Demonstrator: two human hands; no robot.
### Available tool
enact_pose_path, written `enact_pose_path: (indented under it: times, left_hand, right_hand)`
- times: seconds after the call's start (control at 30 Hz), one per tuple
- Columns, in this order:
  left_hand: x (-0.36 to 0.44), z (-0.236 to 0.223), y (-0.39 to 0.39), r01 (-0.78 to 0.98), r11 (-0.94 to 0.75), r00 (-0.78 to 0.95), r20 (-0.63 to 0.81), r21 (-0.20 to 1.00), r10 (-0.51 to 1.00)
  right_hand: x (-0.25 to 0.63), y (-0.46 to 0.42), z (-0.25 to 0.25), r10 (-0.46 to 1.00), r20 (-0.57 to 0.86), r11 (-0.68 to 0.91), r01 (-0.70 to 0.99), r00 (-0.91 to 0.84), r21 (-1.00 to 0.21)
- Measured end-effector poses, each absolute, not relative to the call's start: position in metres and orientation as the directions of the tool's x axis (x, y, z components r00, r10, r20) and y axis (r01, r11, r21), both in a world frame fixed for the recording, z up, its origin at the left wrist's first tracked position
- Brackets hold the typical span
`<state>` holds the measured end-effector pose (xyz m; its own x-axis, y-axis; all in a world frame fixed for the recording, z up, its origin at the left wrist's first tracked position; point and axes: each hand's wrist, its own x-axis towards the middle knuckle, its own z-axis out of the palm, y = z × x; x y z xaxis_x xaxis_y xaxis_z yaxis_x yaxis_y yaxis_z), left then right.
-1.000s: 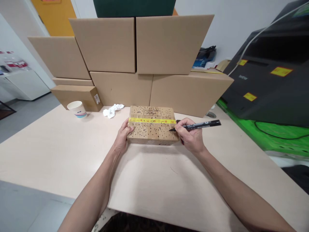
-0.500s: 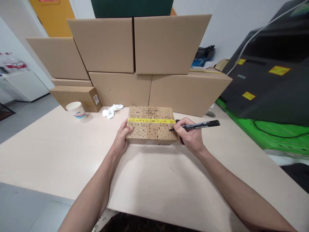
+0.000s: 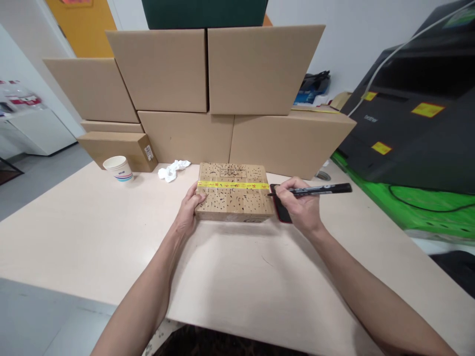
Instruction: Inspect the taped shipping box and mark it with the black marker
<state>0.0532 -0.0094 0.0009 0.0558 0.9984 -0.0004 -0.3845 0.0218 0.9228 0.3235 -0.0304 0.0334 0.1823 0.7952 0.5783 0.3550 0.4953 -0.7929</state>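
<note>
A small cardboard box [image 3: 233,202] lies flat on the table, its top covered with black dots and short strokes. A band of yellow tape [image 3: 233,185] runs across it. My left hand [image 3: 188,210] grips the box's left end, thumb on top and fingers along the side. In my right hand [image 3: 300,205] is a black marker pen [image 3: 322,189], held in a writing grip with its tip at the box's right edge. A dark phone with a red edge [image 3: 282,212] lies beside the box, partly hidden under my right hand.
Stacked cardboard boxes [image 3: 185,136] form a wall behind. To the left stand a paper cup [image 3: 118,168] and crumpled white tissue [image 3: 172,170]. A dark Brother machine [image 3: 401,133] stands at the right over a green surface [image 3: 426,210]. The pale table [image 3: 111,237] extends to both sides.
My right hand with the marker pen has moved right, from over the box's top to its right edge, uncovering more of the phone. My left hand keeps its hold on the box.
</note>
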Motion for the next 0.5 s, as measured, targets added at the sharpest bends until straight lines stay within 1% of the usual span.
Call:
enact_pose_path:
  times: [0.07,0.13,0.2,0.23,0.27,0.3,0.37,0.4,0.43,0.47,0.5]
  left_hand:
    - [0.053,-0.001,-0.009,-0.394,0.014,0.065,0.013,0.919,0.998]
    - [0.053,-0.003,-0.008,-0.405,0.004,0.074,0.028,0.914,0.997]
    - [0.053,-0.003,-0.008,-0.410,0.004,0.080,0.032,0.912,0.996]
    - [0.054,-0.003,-0.008,-0.410,0.007,0.084,0.030,0.912,0.996]
    - [0.054,-0.003,-0.008,-0.408,0.011,0.086,0.026,0.913,0.996]
    - [0.054,-0.003,-0.008,-0.405,0.016,0.087,0.021,0.914,0.996]
    - [0.054,-0.002,-0.008,-0.400,0.030,0.088,0.005,0.916,0.996]
    - [0.054,-0.001,-0.009,-0.398,0.037,0.085,-0.003,0.917,0.996]
    - [0.055,0.000,-0.009,-0.397,0.042,0.082,-0.010,0.917,0.997]
    - [0.055,0.001,-0.010,-0.398,0.044,0.080,-0.014,0.916,0.997]
    - [0.055,0.003,-0.011,-0.401,0.045,0.081,-0.014,0.915,0.997]
  right_hand:
    - [0.337,-0.025,0.033,0.758,0.611,0.469,0.459,0.229,-0.755]
    - [0.357,-0.021,0.026,0.759,0.616,0.401,0.592,0.213,-0.699]
    - [0.381,-0.017,0.013,0.772,0.623,0.353,0.730,0.126,-0.585]
    - [0.395,-0.016,0.004,0.774,0.629,0.336,0.797,0.070,-0.502]
    - [0.408,-0.016,-0.005,0.814,0.581,0.282,0.868,0.009,-0.409]
    - [0.420,-0.016,-0.014,0.864,0.503,0.199,0.929,-0.016,-0.312]
    - [0.440,-0.018,-0.030,0.932,0.364,0.063,0.987,-0.006,-0.145]
    - [0.448,-0.019,-0.037,0.950,0.312,0.026,0.996,0.004,-0.091]
    - [0.453,-0.021,-0.041,0.959,0.283,-0.002,0.998,0.020,-0.064]
    - [0.456,-0.022,-0.044,0.958,0.283,-0.013,0.997,0.033,-0.073]
    - [0.457,-0.023,-0.046,0.950,0.308,-0.006,0.993,0.041,-0.115]
